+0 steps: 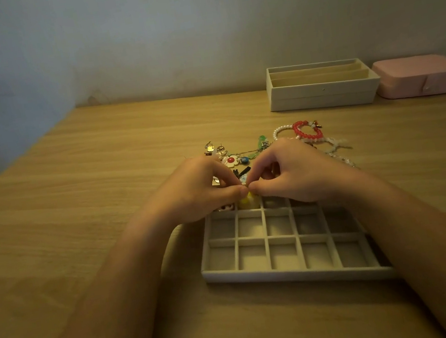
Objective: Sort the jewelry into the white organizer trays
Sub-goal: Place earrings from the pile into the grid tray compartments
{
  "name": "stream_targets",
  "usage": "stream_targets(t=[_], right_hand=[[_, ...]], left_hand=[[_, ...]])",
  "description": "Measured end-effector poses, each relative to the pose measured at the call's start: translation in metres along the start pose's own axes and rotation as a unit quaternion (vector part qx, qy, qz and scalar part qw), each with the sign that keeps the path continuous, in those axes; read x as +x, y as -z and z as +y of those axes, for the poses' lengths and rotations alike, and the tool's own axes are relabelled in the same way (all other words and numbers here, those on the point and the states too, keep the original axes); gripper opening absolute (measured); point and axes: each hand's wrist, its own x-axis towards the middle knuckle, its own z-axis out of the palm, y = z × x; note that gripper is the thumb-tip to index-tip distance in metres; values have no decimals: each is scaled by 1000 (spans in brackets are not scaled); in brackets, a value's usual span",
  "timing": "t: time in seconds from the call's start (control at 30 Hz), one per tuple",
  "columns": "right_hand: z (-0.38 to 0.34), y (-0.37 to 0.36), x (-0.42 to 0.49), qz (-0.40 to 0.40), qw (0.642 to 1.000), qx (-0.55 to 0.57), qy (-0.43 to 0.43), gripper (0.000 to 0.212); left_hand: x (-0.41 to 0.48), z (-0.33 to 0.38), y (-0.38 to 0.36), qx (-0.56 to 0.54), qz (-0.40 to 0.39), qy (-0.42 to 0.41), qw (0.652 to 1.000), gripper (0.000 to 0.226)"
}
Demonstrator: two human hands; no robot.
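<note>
Pinching what looks like a small yellow piece (246, 201), left hand (199, 193) and right hand (290, 175) fingers (237, 193) meet tip to tip over the far row of the grid tray (290, 270), jewelry pile (243, 157) just beyond. I'd lower it into a cell before letting go

From my end this reads as a room in someone's home, not a shop or a workshop. A pale wood-grain laminate worktop (102, 188) is pushed into a corner of plain off-white painted wall (193, 27) (the light is dim and yellowish). At the back stand a closed, rounded pink jewellery case (420, 76) and a white box organizer with long slots (321, 94). Nearer me lie a loose heap of colourful costume jewellery (243, 156) and a white grid tray of square compartments (290, 272): personal keepsakes, nothing priced or labelled.
</note>
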Motion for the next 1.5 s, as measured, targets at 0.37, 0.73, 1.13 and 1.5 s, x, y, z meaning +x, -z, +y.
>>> stream_targets(t=[0.37, 0.73, 1.13, 1.5], right_hand=[[-1, 0, 0, -6, 1000, -7, 0, 5], [1, -2, 1, 18, 1000, 20, 7, 18], [-3, 1, -1, 6, 1000, 17, -8, 22], [-4, 1, 1, 44, 998, 45, -8, 25]], left_hand=[[1, 2, 0, 32, -19, -2, 999, 14], [4, 3, -3, 73, 11, 3, 997, 13], [4, -6, -5, -11, 10, 0, 1000, 7], [8, -28, 7, -69, 238, 102, 963, 7]])
